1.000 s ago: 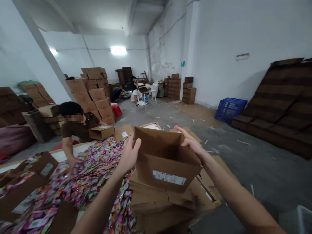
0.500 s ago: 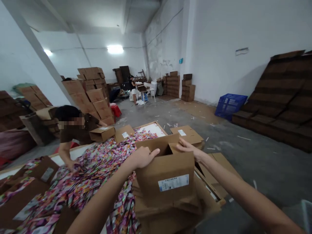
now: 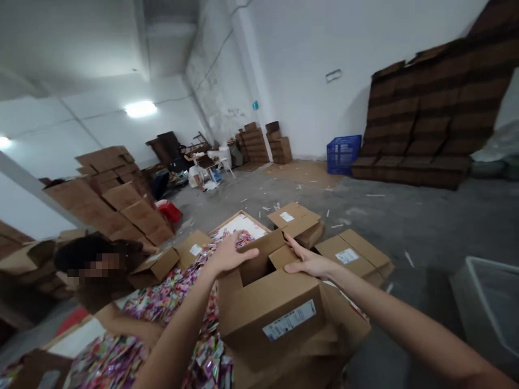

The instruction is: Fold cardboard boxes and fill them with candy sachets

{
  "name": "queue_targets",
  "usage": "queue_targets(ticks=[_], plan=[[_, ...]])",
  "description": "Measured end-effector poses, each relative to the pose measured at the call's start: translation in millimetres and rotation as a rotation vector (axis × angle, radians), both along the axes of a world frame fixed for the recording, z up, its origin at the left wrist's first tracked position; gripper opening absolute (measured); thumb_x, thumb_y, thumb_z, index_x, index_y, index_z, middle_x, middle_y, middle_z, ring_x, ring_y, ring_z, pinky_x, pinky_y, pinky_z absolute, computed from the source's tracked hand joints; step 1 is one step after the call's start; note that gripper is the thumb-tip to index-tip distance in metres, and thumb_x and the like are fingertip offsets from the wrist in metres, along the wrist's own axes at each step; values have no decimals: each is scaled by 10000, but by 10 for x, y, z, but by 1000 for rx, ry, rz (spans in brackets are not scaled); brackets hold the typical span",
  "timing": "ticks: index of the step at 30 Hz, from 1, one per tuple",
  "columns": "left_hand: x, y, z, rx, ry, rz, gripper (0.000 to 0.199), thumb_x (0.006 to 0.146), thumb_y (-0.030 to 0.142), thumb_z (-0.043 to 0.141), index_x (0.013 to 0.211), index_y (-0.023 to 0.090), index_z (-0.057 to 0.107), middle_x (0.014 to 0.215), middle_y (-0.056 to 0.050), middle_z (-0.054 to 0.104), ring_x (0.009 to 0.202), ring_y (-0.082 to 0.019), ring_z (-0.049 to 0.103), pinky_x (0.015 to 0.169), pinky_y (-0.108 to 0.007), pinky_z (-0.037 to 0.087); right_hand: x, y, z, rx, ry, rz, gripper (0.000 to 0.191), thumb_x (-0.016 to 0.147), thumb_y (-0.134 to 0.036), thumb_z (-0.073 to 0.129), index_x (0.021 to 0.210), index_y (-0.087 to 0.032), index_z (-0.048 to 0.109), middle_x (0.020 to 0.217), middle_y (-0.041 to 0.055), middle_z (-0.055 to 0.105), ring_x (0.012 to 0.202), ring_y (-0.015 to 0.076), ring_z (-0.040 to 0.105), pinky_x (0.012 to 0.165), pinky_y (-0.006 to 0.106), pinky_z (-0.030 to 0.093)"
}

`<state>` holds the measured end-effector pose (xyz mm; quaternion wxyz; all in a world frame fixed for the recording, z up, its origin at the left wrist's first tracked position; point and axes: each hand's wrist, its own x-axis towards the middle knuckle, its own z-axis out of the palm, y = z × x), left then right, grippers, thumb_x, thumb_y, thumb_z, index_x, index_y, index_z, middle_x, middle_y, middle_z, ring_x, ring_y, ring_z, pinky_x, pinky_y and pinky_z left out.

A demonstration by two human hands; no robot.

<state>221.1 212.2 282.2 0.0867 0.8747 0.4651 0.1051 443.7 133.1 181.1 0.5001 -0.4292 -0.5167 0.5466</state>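
Note:
A brown cardboard box (image 3: 267,302) with a white label stands in front of me, its top partly open. Its near flap is folded inward and a side flap (image 3: 281,257) slants into the opening. My left hand (image 3: 229,254) is at the box's left rim, fingers spread and thumb stretched over the opening. On the right, my right hand (image 3: 306,262) presses against the flaps, its index finger and thumb apart. Flattened cardboard (image 3: 292,373) lies beneath the box. To the left spreads a pile of small colourful packets (image 3: 174,292).
A co-worker (image 3: 93,270) leans over the packets at left, one arm near my left forearm. Flattened labelled cartons (image 3: 351,254) lie at right. A pale plastic bin (image 3: 482,313), a blue crate (image 3: 344,155) and stacked cartons (image 3: 421,124) stand beyond. Another person (image 3: 194,170) is at the back.
My view has swung right. The box's near flap has gone from upright to folded inward. My left hand has come off that flap, and its fingers have spread.

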Motion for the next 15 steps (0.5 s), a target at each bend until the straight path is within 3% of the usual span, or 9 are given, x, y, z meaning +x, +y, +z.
queue_targets(ticks=[2,3,6,8,10,12,15], plan=[[-3,12,-12,-309,14,-124,986,572,671,669,1388,160,452,1418,-206,479,1273,-380,463,1033,-496,367,15,-2,20,-28,-6,2,1267,550,-455,843,1535,-268,69,1598,94,71,1431,292,226,1132,439,273],[-28,-50,-61,-371,30,-175,1093,495,672,713,1418,168,413,1453,-215,431,1307,-405,416,1054,-523,334,16,-5,27,-48,-9,7,1274,547,-470,840,1535,-267,62,1596,96,85,1419,296,257,1126,439,289],[-106,-371,-305,-289,125,-196,1393,296,668,781,1499,219,242,1507,-263,304,1371,-488,248,1067,-664,172,4,-30,27,-94,-23,24,1282,526,-478,843,1534,-271,80,1582,99,161,1354,305,382,1079,429,374],[-105,-562,-462,-179,167,-151,1446,279,692,770,1514,237,172,1482,-284,312,1358,-500,254,1046,-697,133,-10,-66,14,-108,-25,17,1251,522,-464,846,1528,-278,126,1560,93,239,1295,302,461,1035,422,430],[-65,-673,-542,-122,140,-158,1397,313,699,754,1510,248,193,1425,-265,381,1309,-474,340,1044,-670,183,-15,-115,10,-142,-47,0,1185,539,-465,836,1515,-285,188,1523,88,329,1220,300,534,984,424,480],[-50,-733,-507,-104,103,-168,1385,303,676,763,1504,255,217,1379,-239,432,1269,-460,386,1038,-650,224,-5,-155,53,-182,-92,-17,1127,549,-478,830,1496,-309,241,1488,82,395,1164,306,578,931,429,519],[-262,-900,-264,-67,-27,-72,1386,298,632,782,1504,245,219,1384,-222,434,1253,-455,397,1038,-641,251,17,-138,276,-152,-70,-19,1022,550,-550,809,1441,-363,347,1474,67,424,1178,328,573,903,439,535]])
